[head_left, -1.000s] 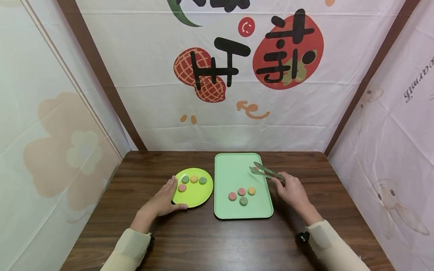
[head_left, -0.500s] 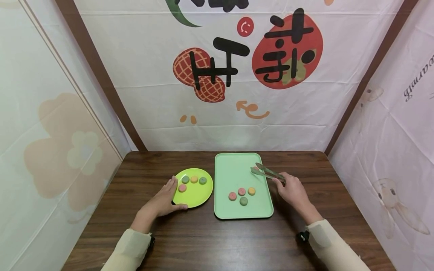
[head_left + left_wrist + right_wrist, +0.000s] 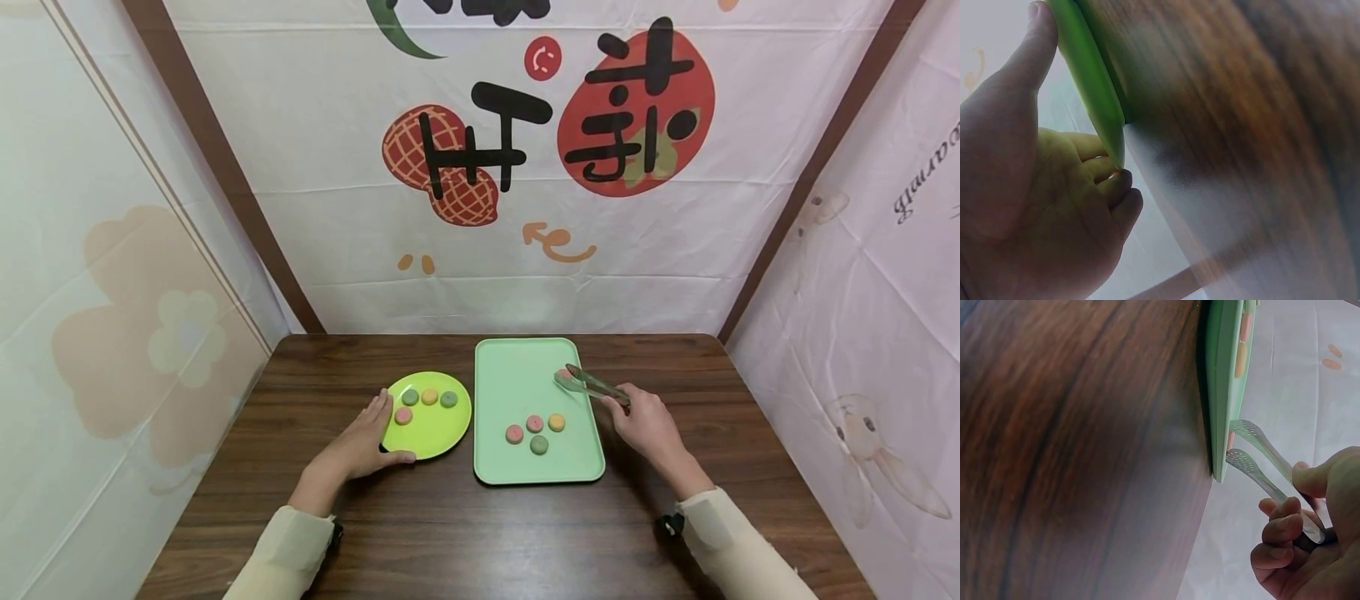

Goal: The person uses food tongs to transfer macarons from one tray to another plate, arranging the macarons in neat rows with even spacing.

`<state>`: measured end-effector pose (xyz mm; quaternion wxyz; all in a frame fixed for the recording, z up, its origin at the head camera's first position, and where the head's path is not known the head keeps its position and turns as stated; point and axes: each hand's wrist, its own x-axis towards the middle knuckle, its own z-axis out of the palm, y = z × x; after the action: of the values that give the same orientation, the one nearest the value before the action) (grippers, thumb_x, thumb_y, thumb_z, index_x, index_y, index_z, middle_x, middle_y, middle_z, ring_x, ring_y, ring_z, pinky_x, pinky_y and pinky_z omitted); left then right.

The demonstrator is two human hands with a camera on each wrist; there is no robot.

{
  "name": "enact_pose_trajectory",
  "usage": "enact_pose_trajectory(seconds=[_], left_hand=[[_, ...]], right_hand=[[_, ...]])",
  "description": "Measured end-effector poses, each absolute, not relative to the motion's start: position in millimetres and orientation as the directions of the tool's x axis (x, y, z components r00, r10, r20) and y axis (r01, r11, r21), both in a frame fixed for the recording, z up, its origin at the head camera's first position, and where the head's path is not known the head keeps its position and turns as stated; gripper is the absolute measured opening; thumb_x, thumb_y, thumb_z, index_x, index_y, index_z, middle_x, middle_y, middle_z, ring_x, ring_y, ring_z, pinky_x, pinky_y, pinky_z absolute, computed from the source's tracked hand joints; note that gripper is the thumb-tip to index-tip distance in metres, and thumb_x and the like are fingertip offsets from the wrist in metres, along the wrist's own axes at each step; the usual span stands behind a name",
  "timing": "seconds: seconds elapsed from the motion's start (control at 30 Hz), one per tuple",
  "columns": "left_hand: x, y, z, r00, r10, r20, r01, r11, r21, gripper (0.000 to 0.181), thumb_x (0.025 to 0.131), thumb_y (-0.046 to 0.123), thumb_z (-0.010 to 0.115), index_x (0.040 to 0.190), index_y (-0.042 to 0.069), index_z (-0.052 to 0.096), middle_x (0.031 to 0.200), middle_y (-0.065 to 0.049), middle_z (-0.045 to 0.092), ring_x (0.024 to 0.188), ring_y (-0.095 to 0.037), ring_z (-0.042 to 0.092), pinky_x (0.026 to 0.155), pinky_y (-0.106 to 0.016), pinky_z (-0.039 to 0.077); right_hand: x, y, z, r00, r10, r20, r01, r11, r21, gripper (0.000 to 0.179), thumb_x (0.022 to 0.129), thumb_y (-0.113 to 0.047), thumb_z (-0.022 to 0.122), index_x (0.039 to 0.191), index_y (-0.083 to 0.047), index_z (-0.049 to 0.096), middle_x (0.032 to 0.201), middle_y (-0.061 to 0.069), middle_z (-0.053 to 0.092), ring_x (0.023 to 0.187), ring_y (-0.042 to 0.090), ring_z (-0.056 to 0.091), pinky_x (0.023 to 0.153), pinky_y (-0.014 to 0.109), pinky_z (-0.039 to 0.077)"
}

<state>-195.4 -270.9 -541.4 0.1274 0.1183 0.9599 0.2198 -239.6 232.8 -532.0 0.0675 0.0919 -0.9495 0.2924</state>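
My left hand rests along the left rim of a yellow-green plate, thumb and fingers extended and spread against it. In the left wrist view, the thumb and fingertips touch the plate's edge. On the plate lie pink, yellow and green macarons. My right hand holds metal tongs over the pale green tray. Their perforated tips stand apart at either side of a pink macaron near the tray's far right corner; whether they touch it is unclear.
Nearer the tray's front sit two pink macarons, a yellow macaron and a green macaron. Tray and plate stand side by side on a dark wooden table. A printed white cloth hangs behind the table's back edge.
The tongs' tips have shifted slightly toward me around the far pink macaron, and their gap looks a little narrower. My left hand and the plate have stayed put.
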Motion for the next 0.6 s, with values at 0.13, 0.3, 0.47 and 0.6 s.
enact_pose_trajectory(seconds=[0.13,0.3,0.47,0.6], left_hand=[[-195.9,-270.9,-542.2,-0.940,0.280,-0.195,0.168,0.877,0.450,0.129,0.091,0.068,0.077,0.167,-0.012,0.010,0.176,-0.030,0.003,0.163,-0.048,0.009,0.130,-0.063,0.020],[-196.0,-271.1,-542.6,-0.940,0.277,-0.199,0.164,0.878,0.449,0.130,0.091,0.069,0.076,0.167,-0.011,0.009,0.177,-0.029,0.002,0.163,-0.047,0.008,0.130,-0.063,0.020],[-196.0,-271.2,-542.4,-0.939,0.279,-0.202,0.164,0.879,0.448,0.130,0.090,0.070,0.075,0.167,-0.011,0.008,0.177,-0.029,0.001,0.163,-0.048,0.007,0.130,-0.063,0.019],[-196.3,-271.5,-542.2,-0.938,0.279,-0.204,0.164,0.879,0.447,0.130,0.090,0.070,0.075,0.167,-0.011,0.008,0.177,-0.030,0.002,0.163,-0.048,0.008,0.129,-0.064,0.020]], right_hand=[[-237.6,232.2,-531.6,-0.976,-0.136,0.173,-0.210,0.809,-0.548,0.039,0.108,-0.030,0.069,0.124,0.006,0.069,0.073,0.004,0.063,0.054,0.016,0.050,0.053,0.034,0.044],[-235.2,232.0,-531.9,-0.978,-0.137,0.155,-0.201,0.804,-0.560,0.037,0.108,-0.029,0.068,0.123,0.005,0.069,0.071,0.003,0.061,0.053,0.016,0.050,0.051,0.034,0.043],[-234.4,232.3,-532.1,-0.980,-0.131,0.147,-0.193,0.801,-0.567,0.037,0.108,-0.029,0.068,0.123,0.004,0.070,0.068,0.003,0.058,0.053,0.016,0.047,0.051,0.034,0.041],[-234.5,233.2,-532.8,-0.980,-0.132,0.152,-0.195,0.806,-0.559,0.037,0.108,-0.029,0.068,0.123,0.005,0.070,0.073,0.004,0.062,0.055,0.017,0.049,0.053,0.034,0.043]])
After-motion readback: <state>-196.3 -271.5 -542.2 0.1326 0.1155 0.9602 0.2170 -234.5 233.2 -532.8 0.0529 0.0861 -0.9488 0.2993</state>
